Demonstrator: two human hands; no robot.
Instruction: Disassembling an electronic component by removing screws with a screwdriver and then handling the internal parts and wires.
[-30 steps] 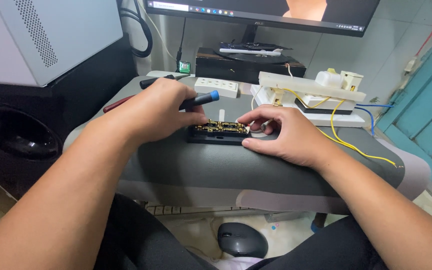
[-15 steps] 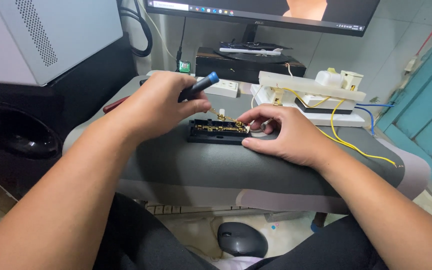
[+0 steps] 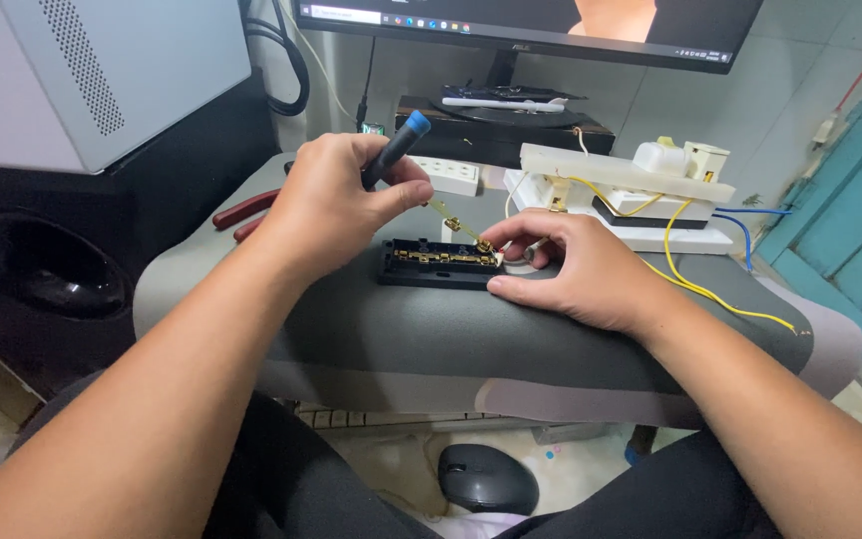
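Grey padding forms the surface [image 3: 551, 349] where the work goes on, with a dark monitor and a white computer case behind it. On this surface lies a black socket base [image 3: 439, 264] with brass contacts showing along its open top.

Since a second ago the left hand [image 3: 336, 205] has lifted away from the socket base and tilted back, so the blue-handled screwdriver [image 3: 396, 150] it grips now points down at a slant, and its thin shaft reaches to the right end of the base. Its fingers are wrapped tight around the handle. The right hand [image 3: 576, 269] has hardly moved: it rests at the right end of the base, fingertips pinched on a small brass piece [image 3: 486, 245] at the screwdriver's tip. To my eye the tool has shifted from the middle contacts to this end one.

Behind the base sit a white power strip [image 3: 451, 175] and a white switch assembly [image 3: 641, 195] trailing yellow and blue wires [image 3: 710, 289], which run close by the right wrist. Red-handled pliers [image 3: 246, 212] lie left of the base, behind the left hand. Below the surface a black mouse [image 3: 486, 479] lies on the floor.
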